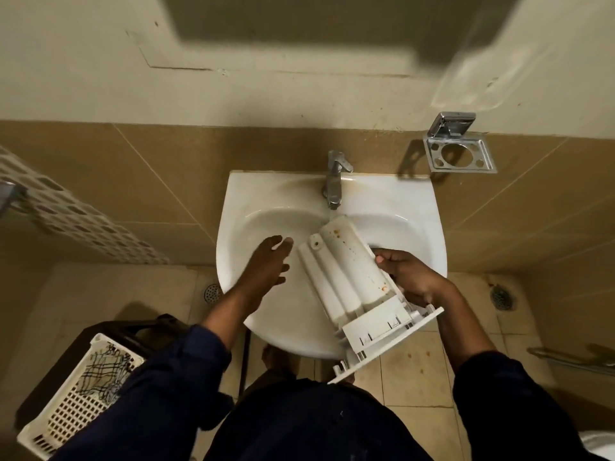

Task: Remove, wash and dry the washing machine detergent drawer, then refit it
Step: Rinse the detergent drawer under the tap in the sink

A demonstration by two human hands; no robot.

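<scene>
The white detergent drawer [349, 277] lies upside down across the white sink [239, 227], its far end under the chrome tap [333, 181] and its front panel hanging over the near rim. Brown stains dot its underside. My right hand [409, 277] grips the drawer's right side, fingers curled round its edge. My left hand [269, 264] hovers over the basin just left of the drawer, fingers relaxed and holding nothing. Whether water runs from the tap is unclear.
A chrome soap holder [459, 154] is fixed to the tiled wall at the right. A white perforated basket [76, 394] stands on the floor at the lower left. A perforated white shelf [66, 211] juts out at the left. Floor drains [502, 297] sit beside the sink.
</scene>
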